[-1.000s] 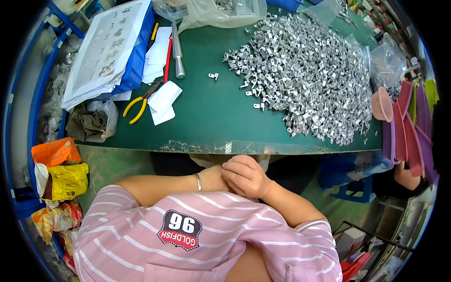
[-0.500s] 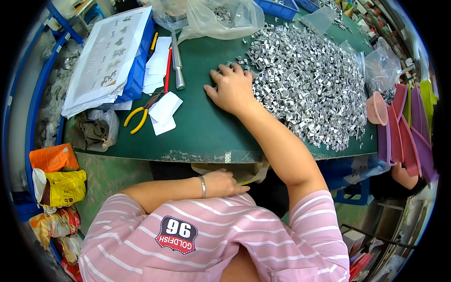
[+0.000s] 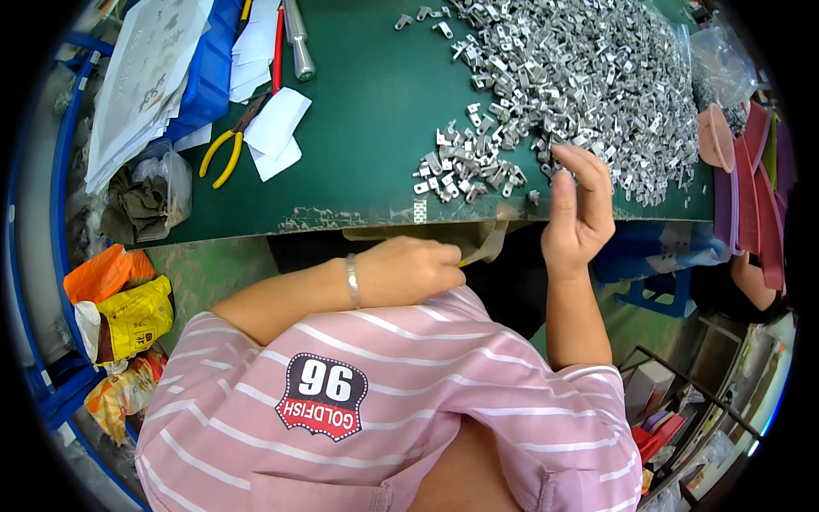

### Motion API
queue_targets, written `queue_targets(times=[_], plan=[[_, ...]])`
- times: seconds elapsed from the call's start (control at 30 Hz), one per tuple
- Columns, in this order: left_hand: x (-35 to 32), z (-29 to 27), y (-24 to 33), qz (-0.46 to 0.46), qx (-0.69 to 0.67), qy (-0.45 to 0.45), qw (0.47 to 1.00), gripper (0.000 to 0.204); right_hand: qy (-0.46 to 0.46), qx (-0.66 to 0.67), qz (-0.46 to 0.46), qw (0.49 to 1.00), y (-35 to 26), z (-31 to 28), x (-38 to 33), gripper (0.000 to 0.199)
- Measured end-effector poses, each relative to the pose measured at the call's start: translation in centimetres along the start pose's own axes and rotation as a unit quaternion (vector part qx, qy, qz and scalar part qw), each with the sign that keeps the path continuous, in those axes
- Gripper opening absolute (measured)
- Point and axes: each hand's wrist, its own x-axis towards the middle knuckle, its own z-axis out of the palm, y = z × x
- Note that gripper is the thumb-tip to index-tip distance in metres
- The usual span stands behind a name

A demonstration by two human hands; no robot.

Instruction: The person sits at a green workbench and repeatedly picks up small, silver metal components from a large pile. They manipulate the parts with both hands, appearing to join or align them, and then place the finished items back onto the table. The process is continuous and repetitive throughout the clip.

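Note:
A large heap of small bent metal brackets (image 3: 597, 94) covers the right part of the green table. Nearer its front edge lies a smaller cluster of the same brackets (image 3: 469, 162), joined loosely to the heap. My right hand (image 3: 580, 209) is at the heap's near side by the table edge, thumb and curled fingers apart, with nothing visible between them. Below the edge, my left hand (image 3: 414, 269) has its fingers curled in beside a beige bag-like piece (image 3: 488, 243). Whether it grips that or something else is hidden.
Yellow-handled pliers (image 3: 223, 158), white paper slips (image 3: 277, 132), a metal rod-like tool (image 3: 299, 43) and a blue bin (image 3: 205, 77) with papers lie at left. A pink bowl (image 3: 715, 136) and clear bag (image 3: 723, 64) stand at right, with another person's arm (image 3: 753, 280) beyond.
My right hand has come back from the heap's far left side to the near edge. Several brackets now form a cluster near the front. The view has shifted; my left hand stays low.

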Motion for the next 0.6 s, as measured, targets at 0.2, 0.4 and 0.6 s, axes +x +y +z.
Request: queue_targets(times=[0.2,0.4,0.6], plan=[[1.3,-4.1,0.7,-0.11,0.108,0.306,0.94,0.03,-0.038,-0.136,0.082,0.987,0.3,-0.6,-3.6,0.022],[2.0,-3.3,-0.5,-0.089,0.129,0.299,0.941,0.024,-0.062,-0.103,0.019,0.993,0.3,0.5,-4.6,0.027],[0.5,-2.5,-0.9,0.009,0.123,0.308,0.943,0.021,-0.152,0.015,-0.08,0.985,-1.5,1.6,-5.9,0.025]])
